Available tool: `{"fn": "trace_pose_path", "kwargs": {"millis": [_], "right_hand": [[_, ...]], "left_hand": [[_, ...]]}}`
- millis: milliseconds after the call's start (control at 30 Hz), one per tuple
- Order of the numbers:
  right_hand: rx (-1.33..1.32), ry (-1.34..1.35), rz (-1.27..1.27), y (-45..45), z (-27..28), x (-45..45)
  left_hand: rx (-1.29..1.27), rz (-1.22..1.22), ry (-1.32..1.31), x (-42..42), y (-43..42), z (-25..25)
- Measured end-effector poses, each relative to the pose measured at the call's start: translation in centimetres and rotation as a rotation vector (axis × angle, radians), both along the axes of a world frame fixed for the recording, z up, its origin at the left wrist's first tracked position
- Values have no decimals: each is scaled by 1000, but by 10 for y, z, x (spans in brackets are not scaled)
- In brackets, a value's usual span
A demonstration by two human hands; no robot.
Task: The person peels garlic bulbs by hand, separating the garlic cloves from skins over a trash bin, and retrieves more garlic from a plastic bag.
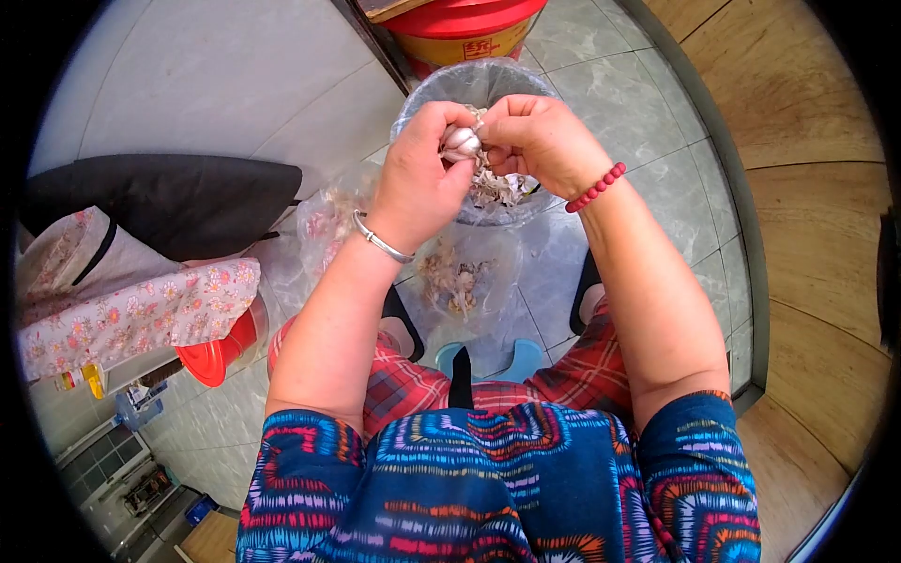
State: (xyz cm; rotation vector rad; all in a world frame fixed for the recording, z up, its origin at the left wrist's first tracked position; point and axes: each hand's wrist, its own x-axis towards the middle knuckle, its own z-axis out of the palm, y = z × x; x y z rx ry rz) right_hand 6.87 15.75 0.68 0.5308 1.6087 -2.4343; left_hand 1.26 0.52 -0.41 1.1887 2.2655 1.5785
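My left hand (424, 174) is closed around a whitish garlic bulb (461, 143), its cloves showing between thumb and fingers. Close against it, my right hand (544, 141) has its fingertips pinched at the bulb's dry papery skin; the exact pinch is partly hidden. Both hands are above a bin (436, 83) lined with a clear plastic bag. Loose garlic skins (502, 190) lie inside the bin, below my hands. Nearer my feet, a clear plastic bag (502, 258) on the floor holds more garlic pieces and skins.
Behind the bin stands a red-lidded bucket (460, 21). Another plastic bag (319, 220) lies left of my forearm, near a flowered cloth (141, 314) and a red container (214, 355). A curved wooden panel (798, 225) borders the tiled floor at right.
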Motion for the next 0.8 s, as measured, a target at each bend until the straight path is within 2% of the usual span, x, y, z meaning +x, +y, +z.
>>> {"fn": "trace_pose_path", "kwargs": {"millis": [33, 67, 133, 200, 267, 367, 433, 667, 800], "right_hand": [[-13, 6, -8, 0, -1, 0], [-25, 11, -15, 0, -1, 0], [-28, 45, -43, -2, -3, -1], [-31, 78, -71, -6, 0, -2], [253, 56, -40, -9, 7, -2], [275, 55, -44, -8, 7, -2], [200, 62, -34, -6, 5, -1], [24, 102, -32, -3, -2, -2], [171, 92, -1, -7, 6, -3]], "left_hand": [[41, 0, -171, 0, 1, -2], [41, -1, -170, -1, 1, -2], [130, -26, -414, -2, 1, 1], [134, -14, -444, -2, 1, 5], [139, -3, -474, -2, 1, 4], [38, 17, -334, -2, 1, 2], [157, 10, -519, 0, 1, 8], [219, -34, -666, -5, -2, 7], [221, -42, -679, -4, -2, 9]]}}
